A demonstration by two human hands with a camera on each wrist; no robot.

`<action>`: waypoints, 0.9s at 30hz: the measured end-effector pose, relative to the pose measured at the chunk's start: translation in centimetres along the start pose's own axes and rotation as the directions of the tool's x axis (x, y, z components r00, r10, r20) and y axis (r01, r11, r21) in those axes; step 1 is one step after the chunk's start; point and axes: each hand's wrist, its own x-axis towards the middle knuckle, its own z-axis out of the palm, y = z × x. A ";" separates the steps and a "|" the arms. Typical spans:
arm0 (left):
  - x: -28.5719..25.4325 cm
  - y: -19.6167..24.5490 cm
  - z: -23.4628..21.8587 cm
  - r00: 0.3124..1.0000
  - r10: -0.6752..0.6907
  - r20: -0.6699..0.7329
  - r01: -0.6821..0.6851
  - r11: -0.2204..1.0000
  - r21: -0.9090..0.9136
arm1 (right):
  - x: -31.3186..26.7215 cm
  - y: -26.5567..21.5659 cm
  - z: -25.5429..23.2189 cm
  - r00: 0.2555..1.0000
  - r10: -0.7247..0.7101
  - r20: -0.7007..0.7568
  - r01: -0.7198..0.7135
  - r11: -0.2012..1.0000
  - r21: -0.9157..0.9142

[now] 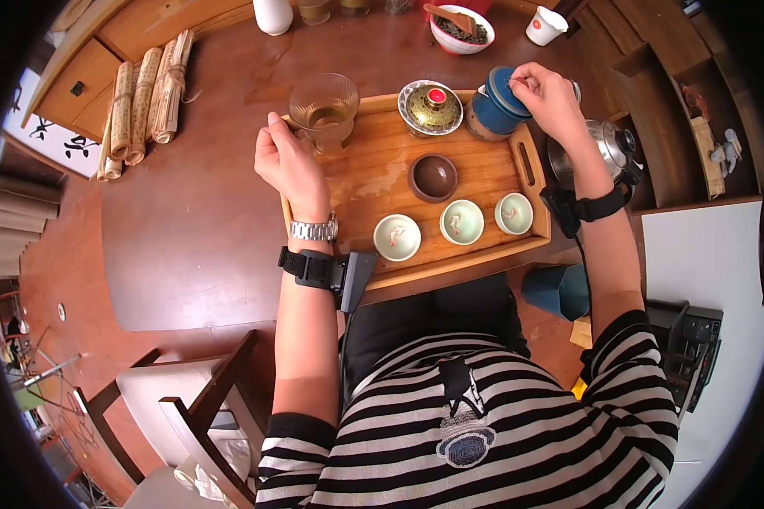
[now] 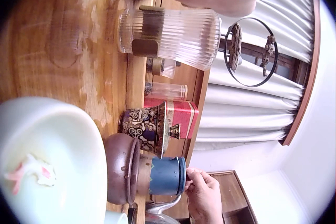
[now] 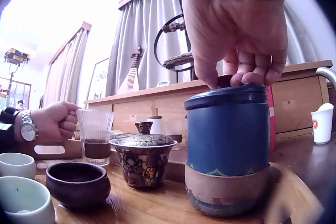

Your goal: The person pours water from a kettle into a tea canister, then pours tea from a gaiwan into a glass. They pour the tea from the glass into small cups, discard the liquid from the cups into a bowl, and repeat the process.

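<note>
My left hand (image 1: 293,165) grips the handle side of a ribbed glass pitcher (image 1: 338,91) at the left of the wooden tray (image 1: 356,187). A brown band shows low on the pitcher (image 3: 95,121). At the tray's back right corner, my right hand (image 1: 552,97) pinches the top of the lid on a blue lidded pot (image 3: 228,134); the lid sits on the rim. A patterned gaiwan (image 1: 430,109) with its lid on stands between the hands. In front are a dark brown bowl (image 1: 433,178) and several pale green cups (image 1: 397,237) with fish figures inside.
Tied bamboo scrolls (image 1: 144,106) lie on the table's left. Behind the tray are a bowl of dark leaves (image 1: 463,38) with a wooden scoop, a white paper cup (image 1: 547,26) and a white vase (image 1: 273,15). A metal kettle (image 1: 603,144) stands right of the tray.
</note>
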 end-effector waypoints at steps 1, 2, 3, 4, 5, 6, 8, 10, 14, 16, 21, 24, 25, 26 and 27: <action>0.0 -0.1 0.0 1.000 0.016 -0.001 -0.016 1.000 -0.004 | 0.0 -0.1 -0.2 1.000 -0.004 0.027 0.004 1.000 -0.003; 0.0 -0.1 -0.1 1.000 0.015 -0.001 -0.015 1.000 -0.003 | 0.0 -0.1 -0.3 0.999 -0.007 0.054 0.008 1.000 -0.005; 0.0 -0.1 -0.2 1.000 -0.003 0.002 0.003 1.000 -0.010 | 0.1 -0.1 -0.3 0.998 -0.007 0.055 0.007 1.000 -0.005; 0.0 -0.1 -0.3 1.000 -0.022 0.005 0.022 1.000 -0.018 | 0.1 0.0 -0.3 0.997 -0.014 0.072 0.013 1.000 0.012; 0.0 -0.1 -0.3 1.000 -0.022 0.006 0.023 1.000 -0.016 | 0.1 0.0 -0.3 0.996 -0.021 0.089 0.019 0.999 0.029; 0.0 0.0 -0.3 1.000 -0.021 0.005 0.021 1.000 -0.011 | 0.1 0.0 -0.4 0.996 -0.020 0.089 0.017 0.999 0.030; -0.1 0.1 -0.2 1.000 -0.020 0.005 0.020 1.000 -0.005 | 0.0 -0.2 -0.4 0.995 -0.025 0.093 0.024 1.000 0.016; 0.0 0.1 0.0 1.000 -0.019 -0.013 0.019 1.000 -0.014 | 0.0 0.1 -0.2 0.996 -0.031 0.082 0.029 0.999 0.028; 0.0 0.0 -0.2 1.000 -0.010 0.002 0.010 1.000 0.004 | -0.4 0.3 0.4 0.998 -0.054 0.016 0.054 0.998 0.028; 0.0 0.0 -0.3 1.000 -0.020 0.013 0.020 1.000 -0.019 | -0.6 0.3 1.0 0.994 -0.103 -0.032 0.102 0.995 -0.020; -0.2 0.4 0.0 1.000 -0.018 -0.004 0.018 0.999 0.030 | -0.9 1.6 2.7 0.939 -0.287 -0.190 0.269 0.956 -0.115; -0.1 0.3 -0.1 0.999 -0.034 -0.003 0.034 0.999 0.022 | -1.2 1.6 2.9 0.932 -0.297 -0.208 0.266 0.949 -0.167; -0.1 0.6 -0.1 0.999 -0.041 0.010 0.041 0.999 0.007 | -1.2 1.5 2.8 0.933 -0.291 -0.209 0.261 0.952 -0.161; -0.2 0.9 0.0 0.999 -0.041 0.010 0.041 0.999 0.012 | -1.2 1.5 2.8 0.935 -0.285 -0.210 0.256 0.954 -0.155; -0.4 1.4 0.1 0.994 -0.106 0.016 0.107 0.994 -0.033 | -1.2 1.6 3.0 0.936 -0.283 -0.210 0.255 0.955 -0.151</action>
